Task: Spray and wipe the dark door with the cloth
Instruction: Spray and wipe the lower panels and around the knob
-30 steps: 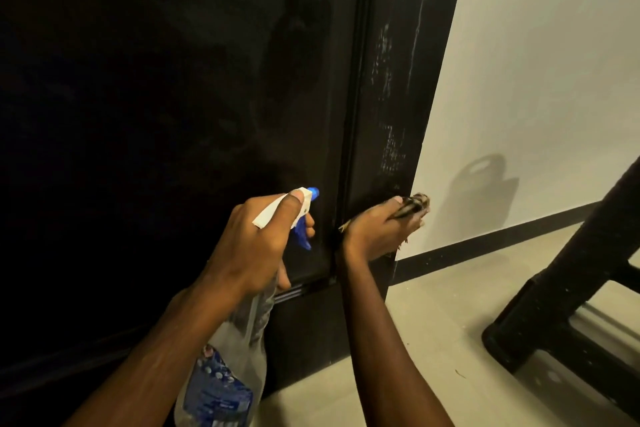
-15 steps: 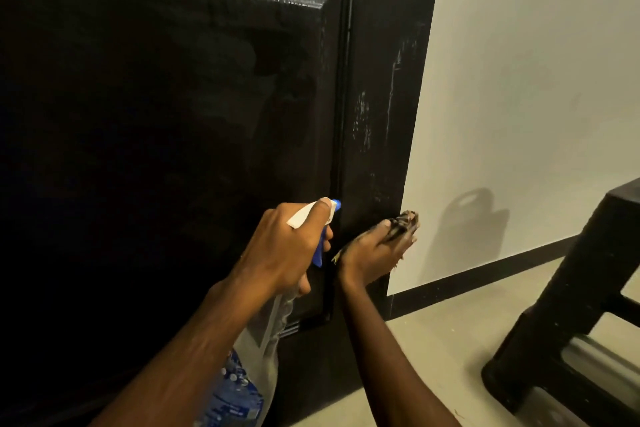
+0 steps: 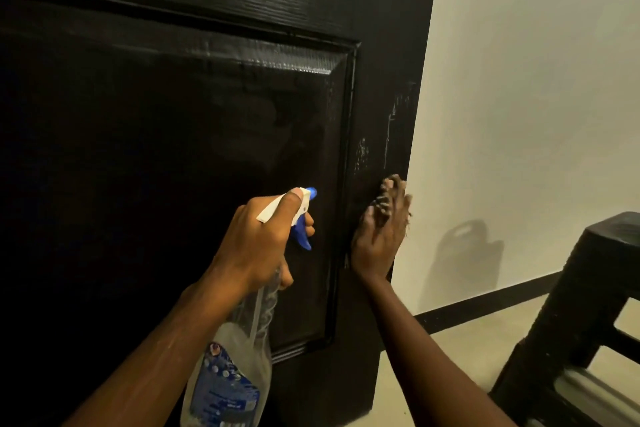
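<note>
The dark panelled door (image 3: 173, 149) fills the left and centre of the head view, with pale scuff marks (image 3: 362, 152) on its right stile. My left hand (image 3: 256, 246) grips a clear spray bottle (image 3: 235, 374) with a blue label, thumb on the white head, a finger by the blue trigger, and the nozzle points at the door panel. My right hand (image 3: 377, 243) lies flat on the right stile and presses a dark cloth (image 3: 389, 185) against it. Only the cloth's edge shows past my fingertips.
A pale wall (image 3: 519, 80) with a black skirting strip (image 3: 485, 305) stands right of the door. A black stool (image 3: 571, 322) sits on the light floor (image 3: 450, 374) at the lower right, close to my right arm.
My right hand slid up the stile and flattened over the cloth. The left hand with the bottle rose a little. My view lifted, showing the top of the panel.
</note>
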